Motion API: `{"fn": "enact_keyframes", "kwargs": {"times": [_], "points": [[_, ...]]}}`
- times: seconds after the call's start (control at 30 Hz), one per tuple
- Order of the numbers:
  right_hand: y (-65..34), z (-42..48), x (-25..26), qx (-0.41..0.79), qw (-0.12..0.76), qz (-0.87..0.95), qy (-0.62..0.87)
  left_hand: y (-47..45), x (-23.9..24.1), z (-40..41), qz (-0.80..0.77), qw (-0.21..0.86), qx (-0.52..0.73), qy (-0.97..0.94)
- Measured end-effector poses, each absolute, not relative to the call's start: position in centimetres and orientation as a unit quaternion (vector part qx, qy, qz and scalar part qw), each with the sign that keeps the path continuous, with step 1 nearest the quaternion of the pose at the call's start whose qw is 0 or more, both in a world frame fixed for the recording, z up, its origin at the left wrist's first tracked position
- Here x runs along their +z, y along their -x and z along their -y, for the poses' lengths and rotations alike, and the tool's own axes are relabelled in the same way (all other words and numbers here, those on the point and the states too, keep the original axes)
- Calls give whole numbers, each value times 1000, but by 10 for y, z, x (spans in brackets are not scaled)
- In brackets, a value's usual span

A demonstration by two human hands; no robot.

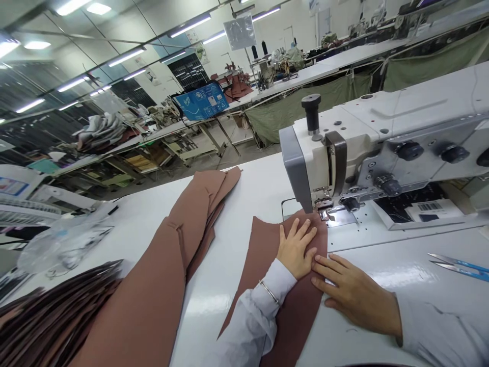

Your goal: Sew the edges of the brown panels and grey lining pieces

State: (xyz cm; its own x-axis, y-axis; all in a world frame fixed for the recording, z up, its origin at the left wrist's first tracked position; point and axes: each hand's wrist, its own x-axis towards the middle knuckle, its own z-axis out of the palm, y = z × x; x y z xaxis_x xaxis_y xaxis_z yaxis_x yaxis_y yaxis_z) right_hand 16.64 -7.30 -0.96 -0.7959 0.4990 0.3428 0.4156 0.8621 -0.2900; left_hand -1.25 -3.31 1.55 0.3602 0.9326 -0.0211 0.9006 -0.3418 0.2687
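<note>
A brown fabric panel (263, 255) lies flat on the white sewing table (206, 300), its upper right corner at the needle area of the sewing machine (344, 148). My left hand (297, 247) rests on the panel with its fingers spread, just in front of the machine head. Beside it, my right hand (349, 288) lies at the panel's right edge, fingers stretched out and the tips touching the cloth. Neither hand grasps anything that I can see. The left forearm covers part of the panel.
Left of the panel lies a stack of larger brown pieces (153, 275), with a bundle of dark strips (57, 311) beside it. Blue-handled thread snips (460, 266) lie at the right. A box (424, 206) sits under the machine arm. A plastic bag (61, 244) is at far left.
</note>
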Motion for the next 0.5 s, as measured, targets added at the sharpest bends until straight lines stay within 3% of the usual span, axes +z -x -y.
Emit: {"fn": "enact_keyframes", "kwargs": {"times": [0.23, 0.5], "points": [[-162, 94, -9, 112, 240, 946, 188, 13, 14, 37, -478, 109, 106, -865], [-161, 92, -7, 140, 246, 939, 195, 6, 17, 39, -506, 124, 104, -847]]}}
